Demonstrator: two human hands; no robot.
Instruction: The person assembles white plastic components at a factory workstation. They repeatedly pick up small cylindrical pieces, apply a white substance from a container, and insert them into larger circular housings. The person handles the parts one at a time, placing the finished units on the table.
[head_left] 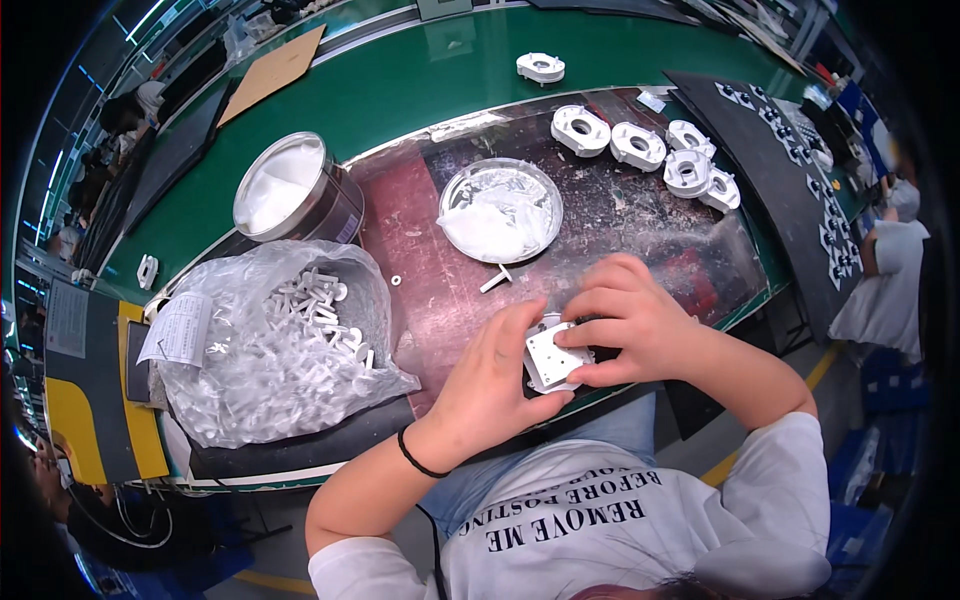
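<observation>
Close to the table's near edge, a white plastic part (553,360) with a flat, squarish face and small dark holes sits between my two hands. My left hand (487,372) wraps its left side, with the thumb along the near edge. From the right, my right hand (632,325) grips it, fingertips bent over the top and thumb at the near side. Those fingers hide part of its outline. Just beyond my hands lies a white plastic pin with a flat head (496,279). A small white ring (396,281) rests farther left.
At left, a clear plastic bag (270,390) holds many white pins. Behind it stands a metal tin (340,205) with white contents; a round lid (545,185) holds a white substance. Several white housings (582,131) sit far right, beside a black board (760,170) bearing small parts.
</observation>
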